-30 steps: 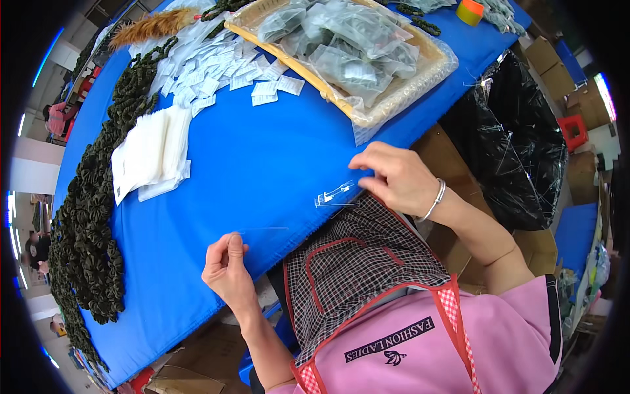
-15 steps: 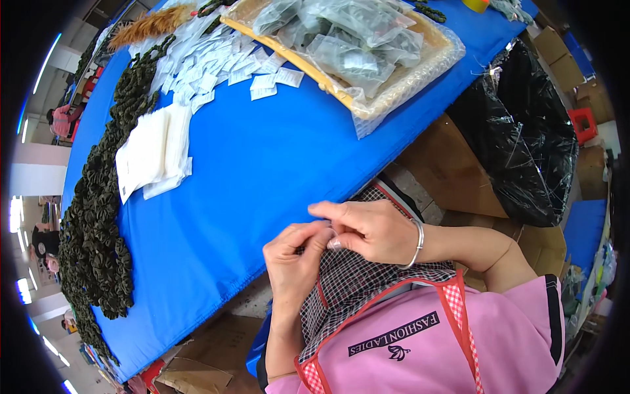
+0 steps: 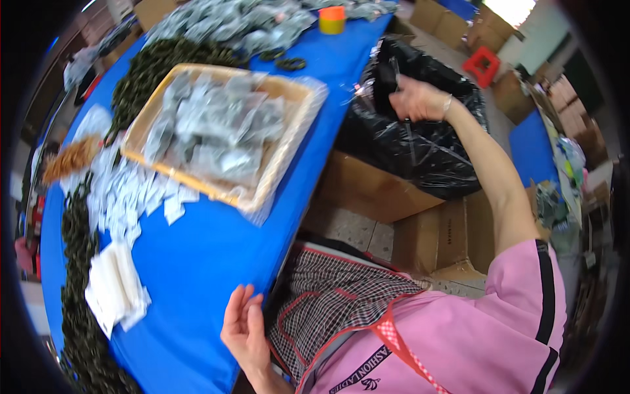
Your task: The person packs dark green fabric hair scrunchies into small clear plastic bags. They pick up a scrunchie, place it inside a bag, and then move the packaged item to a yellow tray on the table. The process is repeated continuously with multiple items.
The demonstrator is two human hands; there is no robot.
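Note:
My right hand (image 3: 423, 100) reaches over the open top of a large black plastic bag (image 3: 440, 151) that lines a cardboard box. Its fingers are blurred, and anything between them is too smeared to make out. By the near edge of the blue-covered table (image 3: 190, 269), my left hand (image 3: 246, 325) is raised with its fingers loosely stretched and nothing in it. A shallow yellowish basket (image 3: 216, 190) wrapped in clear plastic stands on the table, holding several clear bags (image 3: 226, 125) with dark contents. Left of it lie a spread of small white slips (image 3: 131, 197) and a stack of white sleeves (image 3: 117, 284).
Dark green gathered fabric rings (image 3: 77, 262) run along the table's far left side. More filled bags (image 3: 230, 23) and a yellow-orange tape roll (image 3: 332, 21) lie at the far end. Cardboard boxes (image 3: 374, 187) stand beside the table; a red stool (image 3: 482, 64) is beyond.
My hands, together over my lap before, have parted. The right has swung out to the black bag; the left has moved down and left and opened. The view has turned to the right.

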